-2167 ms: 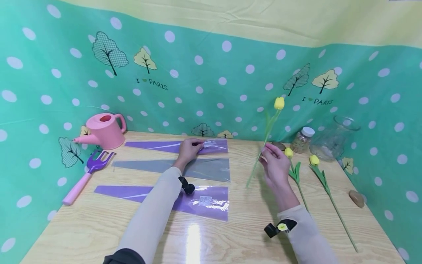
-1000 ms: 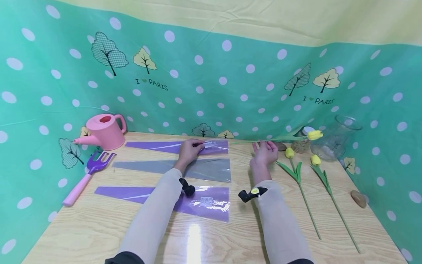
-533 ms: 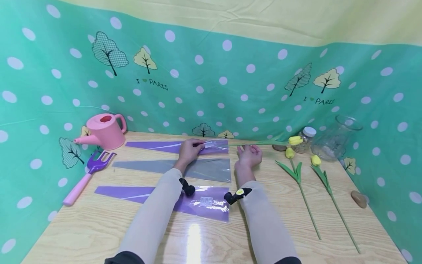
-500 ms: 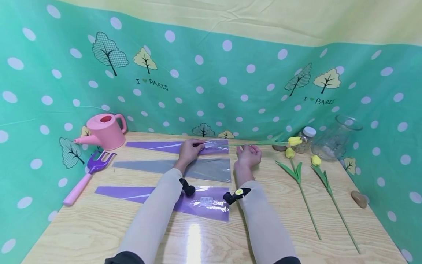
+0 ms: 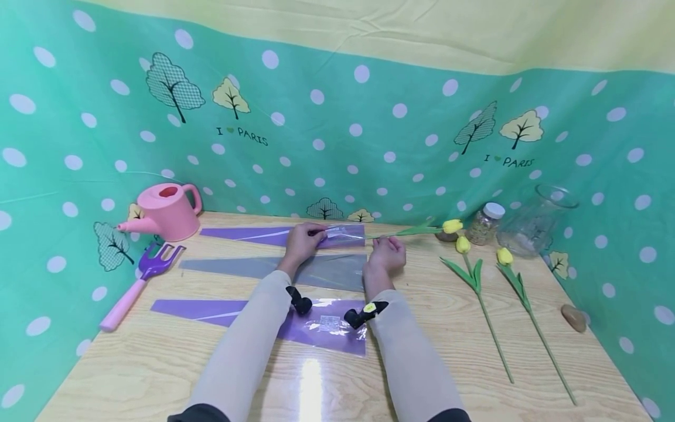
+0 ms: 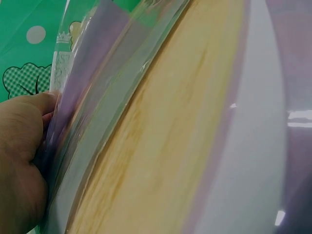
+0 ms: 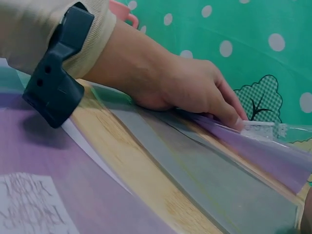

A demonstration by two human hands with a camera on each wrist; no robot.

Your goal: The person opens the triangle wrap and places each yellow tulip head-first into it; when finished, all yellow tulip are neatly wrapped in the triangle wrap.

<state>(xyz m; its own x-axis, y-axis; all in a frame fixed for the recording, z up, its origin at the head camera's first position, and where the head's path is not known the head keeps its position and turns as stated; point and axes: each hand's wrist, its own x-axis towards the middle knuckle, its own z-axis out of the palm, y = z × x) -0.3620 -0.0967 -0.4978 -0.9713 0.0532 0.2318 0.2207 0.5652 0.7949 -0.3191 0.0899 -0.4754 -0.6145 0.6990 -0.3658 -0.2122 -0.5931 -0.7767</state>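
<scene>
head view, table (image 5: 474, 363) against a green dotted cloth (image 5: 327, 146). left hand (image 5: 302, 243) at centre: fingers drawn in, thumb and fingertips pinching the far purple wrapper (image 5: 269, 235), which lies along the back of the table. both wrist views show this pinch by a white label.

right hand (image 5: 387, 256) just right of centre, fingers curled, fingertips together on the stem of a yellow tulip (image 5: 422, 231). this tulip lies nearly level, bloom to the right above a dark stone (image 5: 447, 236), stem end at the right-hand edge of the far purple wrapper; cannot tell whether the tip is inside.

grey wrapper (image 5: 332, 271) mid-table, partly under the left forearm. near purple wrapper (image 5: 316, 334) lower, partly covered by the same arm.

right of frame: two more yellow tulips lying on the table, the inner one (image 5: 477, 288) and the outer one (image 5: 522, 297). brown stone (image 5: 573, 317) at far right. upper right: white-lidded jar (image 5: 482, 225) upright beside a clear glass vase (image 5: 535, 223).

left of frame: pink watering can (image 5: 169, 214), with a purple-and-pink hand fork (image 5: 141, 276) slanting below it.
</scene>
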